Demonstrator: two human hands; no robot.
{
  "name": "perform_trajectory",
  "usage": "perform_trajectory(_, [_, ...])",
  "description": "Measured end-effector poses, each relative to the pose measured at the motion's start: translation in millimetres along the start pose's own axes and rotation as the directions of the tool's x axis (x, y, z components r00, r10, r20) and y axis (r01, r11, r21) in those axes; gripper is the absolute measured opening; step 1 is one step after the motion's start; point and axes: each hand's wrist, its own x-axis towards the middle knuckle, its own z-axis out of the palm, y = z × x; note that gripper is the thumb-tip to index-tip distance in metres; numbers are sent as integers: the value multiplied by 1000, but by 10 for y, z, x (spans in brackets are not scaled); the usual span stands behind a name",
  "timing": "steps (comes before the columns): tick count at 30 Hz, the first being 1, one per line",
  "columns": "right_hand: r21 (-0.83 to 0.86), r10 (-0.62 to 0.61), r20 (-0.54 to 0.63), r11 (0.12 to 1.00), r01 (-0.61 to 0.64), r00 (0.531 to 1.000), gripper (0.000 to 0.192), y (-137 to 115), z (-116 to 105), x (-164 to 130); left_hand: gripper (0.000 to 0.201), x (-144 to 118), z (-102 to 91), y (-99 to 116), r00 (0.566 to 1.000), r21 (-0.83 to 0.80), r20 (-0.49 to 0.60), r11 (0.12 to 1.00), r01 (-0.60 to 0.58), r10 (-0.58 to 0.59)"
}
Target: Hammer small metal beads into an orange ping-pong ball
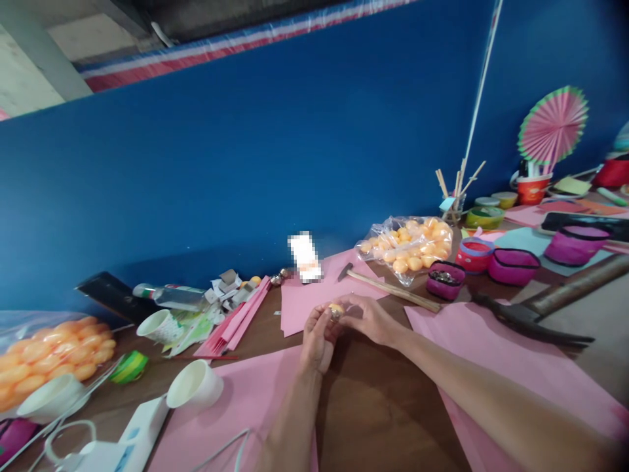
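Both hands, left (317, 337) and right (368, 319), pinch what looks like a small orange ball (337, 309) at frame centre; slack fingertips could let it roll across the worktop (378, 406).

Wall (275, 164) is showing deep blue; strip (236, 42) along its top is running red, white and blue. Counter (373, 400) is showing dark brown wood. Paper sheets (491, 354) are showing plain pink. Small ball (337, 309) between the hands is showing orange-yellow. Bagged balls (410, 249) are showing orange through clear plastic. Paper cups (196, 387) are showing white. Tape roll (128, 367) is showing green with yellow. Pouches (514, 265) are showing magenta with dark trim. Paper fan (553, 124) is showing pink pleats, green-edged.
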Motion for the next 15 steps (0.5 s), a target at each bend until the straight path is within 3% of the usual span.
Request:
perform_trajectory(10, [4, 12, 23, 1000, -12, 1000, 31, 70, 1, -6, 17, -6, -21, -4, 997, -80, 9, 994, 75, -74])
perform_trajectory(13, [-124, -34, 28, 992, 37, 999, 40, 85, -33, -3, 18, 7, -38, 3, 1000, -83, -1, 996, 31, -31])
perform_trajectory(15, [-317, -80, -37, 946, 64, 996, 46, 103, -108, 4, 20, 28, -68, 12, 997, -98, -73, 995, -2, -5])
